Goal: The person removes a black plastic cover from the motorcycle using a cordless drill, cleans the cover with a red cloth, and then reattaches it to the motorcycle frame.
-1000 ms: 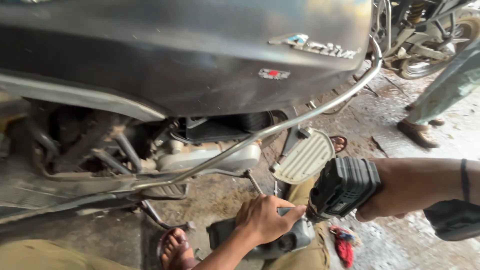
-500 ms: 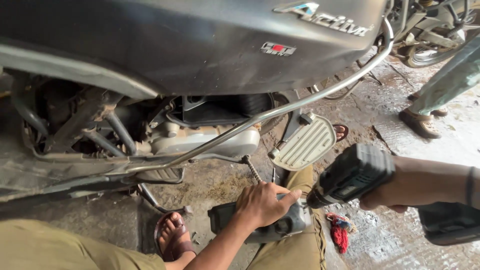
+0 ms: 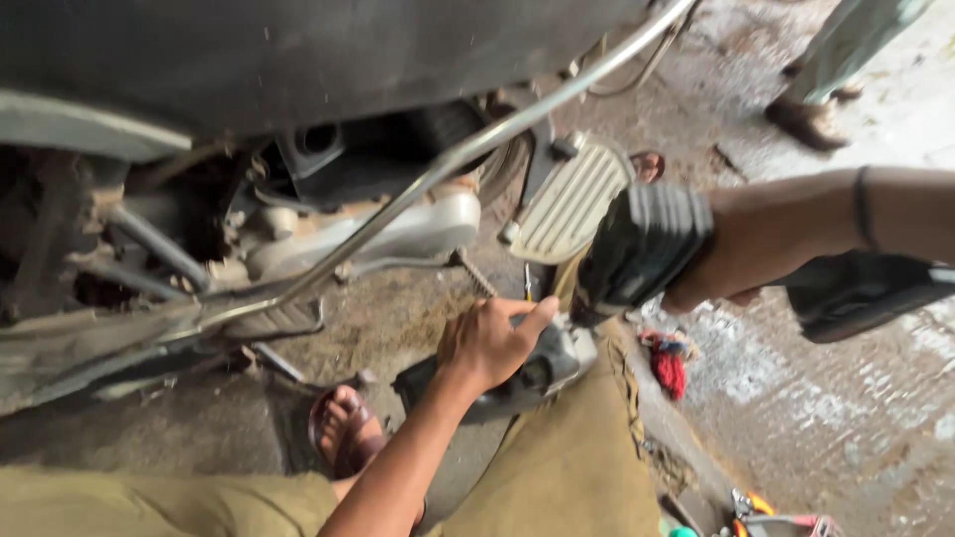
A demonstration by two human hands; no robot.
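On the wet concrete floor beside the scooter, keep your left hand clamped over the grey metal part on your knee while your right hand, gripping the black power drill, bears straight down.

Single head-worn view, tilted steeply down and slightly forward, close over the person's knees. Faces the underside of a scooter on wet concrete floor. Both hands near frame centre; no second view.
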